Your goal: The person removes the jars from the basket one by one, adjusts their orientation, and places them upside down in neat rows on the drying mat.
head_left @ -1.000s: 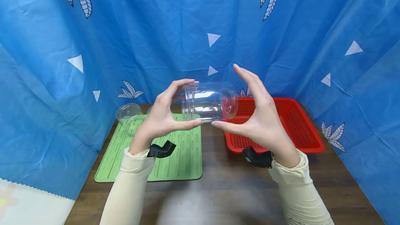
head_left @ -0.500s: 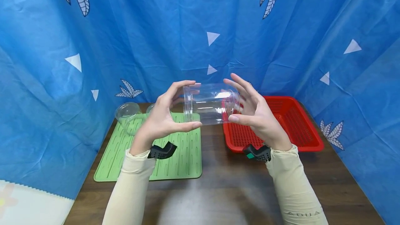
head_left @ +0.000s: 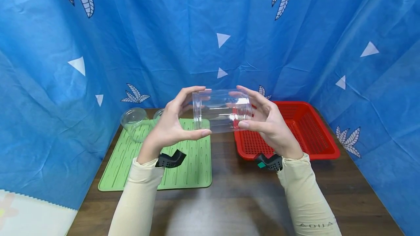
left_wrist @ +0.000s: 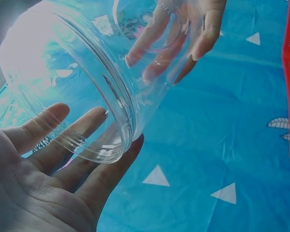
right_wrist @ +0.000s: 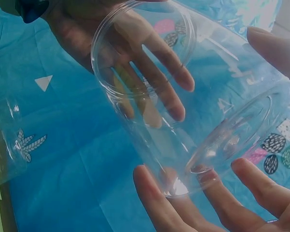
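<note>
Both hands hold a clear plastic jar (head_left: pixel 220 111) on its side, raised in front of the curtain. My left hand (head_left: pixel 167 123) grips the ridged, open mouth end, with the thumb below and the fingers over the top. At the other end, my right hand (head_left: pixel 273 125) holds the base between thumb and fingers. The left wrist view shows the jar's ridged neck (left_wrist: pixel 94 58) within the left hand's spread fingers (left_wrist: pixel 91 179). In the right wrist view, the round, recessed base (right_wrist: pixel 231 137) lies between the right thumb (right_wrist: pixel 272 50) and the fingers.
A green ridged mat (head_left: pixel 187 163) lies at the left of the wooden table (head_left: pixel 226 207). On its back left corner stands a clear jar (head_left: pixel 134 123); another (head_left: pixel 158 115) is partly hidden behind my left hand. A red plastic basket (head_left: pixel 315 130) stands at the right. Blue curtain (head_left: pixel 183 39) surrounds the table.
My right hand, spread wide with fingers raised off the jar, has moved its thumb along to the base end and lowered its fingers around it. The left hand has kept its hold.
</note>
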{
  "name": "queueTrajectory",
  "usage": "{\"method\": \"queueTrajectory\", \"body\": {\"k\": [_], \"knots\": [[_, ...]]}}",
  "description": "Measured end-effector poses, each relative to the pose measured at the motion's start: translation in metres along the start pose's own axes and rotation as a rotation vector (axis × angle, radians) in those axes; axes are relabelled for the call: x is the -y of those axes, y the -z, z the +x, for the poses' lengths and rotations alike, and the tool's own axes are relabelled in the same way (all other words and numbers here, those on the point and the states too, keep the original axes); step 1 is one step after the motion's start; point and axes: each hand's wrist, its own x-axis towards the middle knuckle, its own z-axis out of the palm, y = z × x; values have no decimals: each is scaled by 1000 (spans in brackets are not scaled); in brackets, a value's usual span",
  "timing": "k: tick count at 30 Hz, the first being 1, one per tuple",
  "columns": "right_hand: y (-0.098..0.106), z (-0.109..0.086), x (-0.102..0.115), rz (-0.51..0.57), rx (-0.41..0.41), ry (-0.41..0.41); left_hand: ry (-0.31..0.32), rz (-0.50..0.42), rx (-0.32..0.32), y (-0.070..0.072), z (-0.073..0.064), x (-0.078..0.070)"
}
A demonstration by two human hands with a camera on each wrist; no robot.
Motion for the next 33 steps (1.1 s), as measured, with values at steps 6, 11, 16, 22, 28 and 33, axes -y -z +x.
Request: {"method": "queueTrajectory", "body": {"k": [6,11,16,22,28,33], "knots": [[0,0,1,-22,-4,-2,-12,-32,5,-1,-2,2],[-1,1,2,-54,-21,-5,-7,-10,1,-2,-4,5],[1,3,3,-106,-48,-5,31,68,-28,-1,-10,11],[4,11,3,-240,-97,6,86,172,-75,4,-24,23],[0,26,-9,-476,-155,2,213,288,-106,11,-46,38],[-7,41,-23,-672,-184,13,312,369,-60,15,-69,53]]}}
